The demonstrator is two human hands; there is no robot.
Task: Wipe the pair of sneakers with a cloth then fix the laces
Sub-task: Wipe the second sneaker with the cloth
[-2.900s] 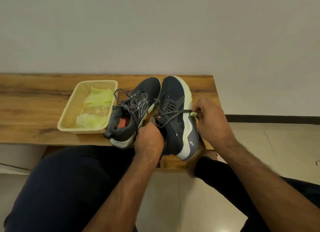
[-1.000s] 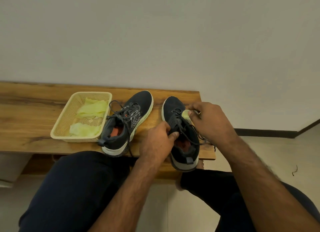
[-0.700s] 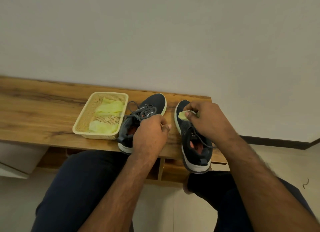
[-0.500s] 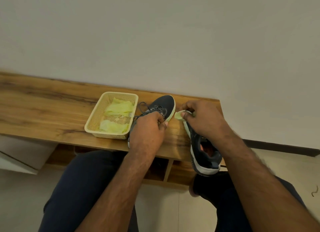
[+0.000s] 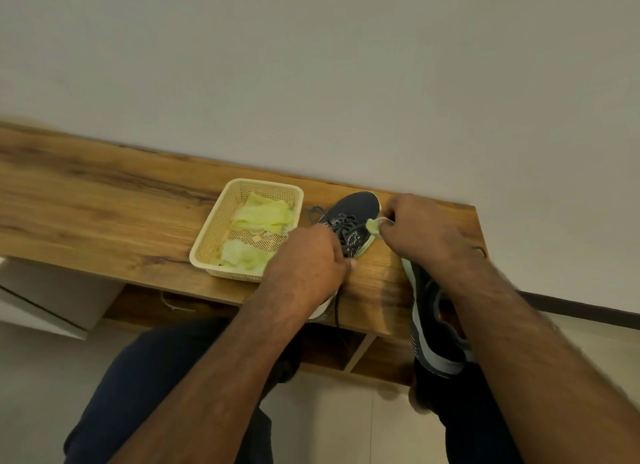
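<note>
Two dark sneakers with pale soles lie on a wooden bench (image 5: 104,221). The left sneaker (image 5: 353,218) points away from me, its grey laces loose. My left hand (image 5: 308,266) covers its heel end and grips it. My right hand (image 5: 419,231) pinches a small pale-green cloth (image 5: 374,225) against that sneaker's right side by the toe. The right sneaker (image 5: 433,325) sits under my right forearm, its heel hanging past the bench's front edge; most of it is hidden.
A cream plastic basket (image 5: 221,228) with more pale-green cloths (image 5: 263,214) stands just left of the sneakers. A plain wall rises behind the bench. My dark-trousered legs (image 5: 156,394) are below, over a tiled floor. Open cubbies sit under the bench.
My right hand with the cloth has moved from the right sneaker over to the left one. My left hand has shifted from the right sneaker onto the left sneaker. The view has swung right.
</note>
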